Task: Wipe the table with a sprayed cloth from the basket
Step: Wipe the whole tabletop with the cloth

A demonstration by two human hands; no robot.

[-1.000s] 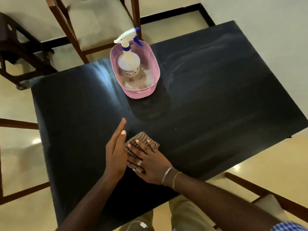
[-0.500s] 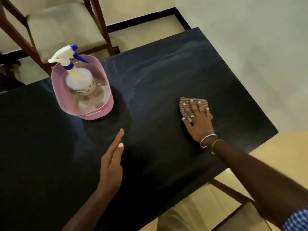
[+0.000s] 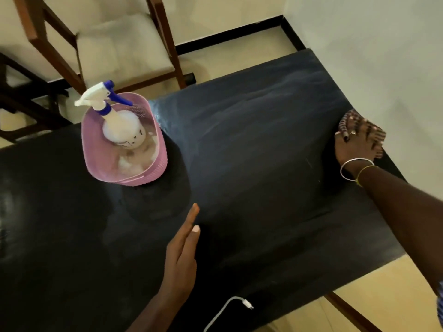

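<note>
My right hand (image 3: 357,146) presses flat on a brown striped cloth (image 3: 346,122) at the right edge of the black table (image 3: 251,164); part of the cloth hangs over the edge. On its edge near the table's front middle rests my left hand (image 3: 183,252), fingers straight and together, holding nothing. A pink basket (image 3: 157,167) stands at the back left of the table. Inside it is a white spray bottle (image 3: 121,129) with a blue trigger, upright.
A white cable end (image 3: 247,304) hangs over the table's front edge. A wooden chair with a cream cushion (image 3: 124,44) stands behind the basket. More dark wooden furniture (image 3: 21,101) is at far left. A white wall (image 3: 383,56) rises just past the right edge.
My right hand has slid the cloth from the front middle of the table out to the right edge. My left hand has stayed in place. The view has swung right.
</note>
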